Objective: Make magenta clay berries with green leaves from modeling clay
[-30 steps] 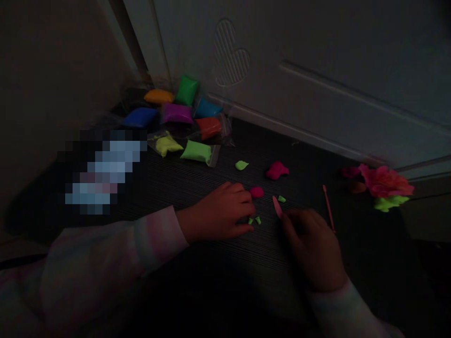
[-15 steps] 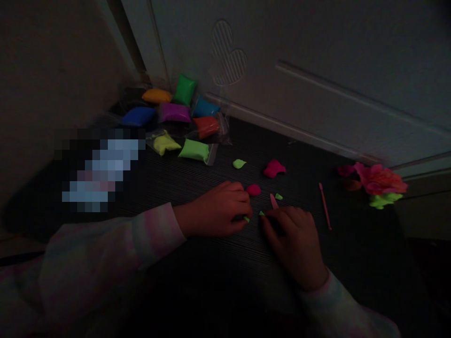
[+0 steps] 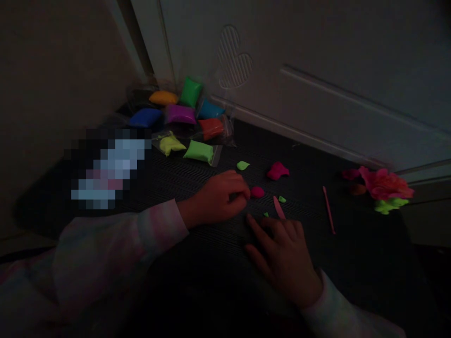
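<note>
Left hand curls beside the ball, grip unclear; right hand spread, grasping nothing visible; green bit and knife lie just beyond; a careless sweep could scatter them.

Onlooker's view: dark bench, grain lines. Landmark pink ball. Behind it: magenta lump, pale-green blob. Right of ball: pink blade, green bit, pink stick, flower. Left-behind ball: bagged bright packets.

Dark table, dim pale panel
</note>
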The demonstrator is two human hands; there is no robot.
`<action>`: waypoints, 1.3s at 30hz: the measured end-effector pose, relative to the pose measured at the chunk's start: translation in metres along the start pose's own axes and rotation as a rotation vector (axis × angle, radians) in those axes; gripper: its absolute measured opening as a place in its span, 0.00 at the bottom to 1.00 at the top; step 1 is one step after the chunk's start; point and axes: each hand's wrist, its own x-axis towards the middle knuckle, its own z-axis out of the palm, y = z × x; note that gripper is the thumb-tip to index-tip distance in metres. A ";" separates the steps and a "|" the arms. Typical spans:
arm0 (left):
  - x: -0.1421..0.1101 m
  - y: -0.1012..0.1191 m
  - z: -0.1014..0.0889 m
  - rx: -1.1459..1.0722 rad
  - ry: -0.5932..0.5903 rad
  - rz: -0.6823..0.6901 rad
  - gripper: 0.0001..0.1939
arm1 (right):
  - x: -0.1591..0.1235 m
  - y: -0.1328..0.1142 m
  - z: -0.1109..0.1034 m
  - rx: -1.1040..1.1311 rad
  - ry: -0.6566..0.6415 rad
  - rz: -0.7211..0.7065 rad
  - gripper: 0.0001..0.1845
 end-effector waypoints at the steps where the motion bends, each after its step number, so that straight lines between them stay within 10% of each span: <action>1: 0.001 -0.001 0.000 -0.003 0.027 -0.008 0.08 | 0.000 -0.001 0.001 -0.012 -0.017 0.006 0.23; 39: 0.001 -0.004 0.001 -0.042 0.098 -0.028 0.07 | -0.006 0.001 0.008 -0.001 -0.060 -0.090 0.26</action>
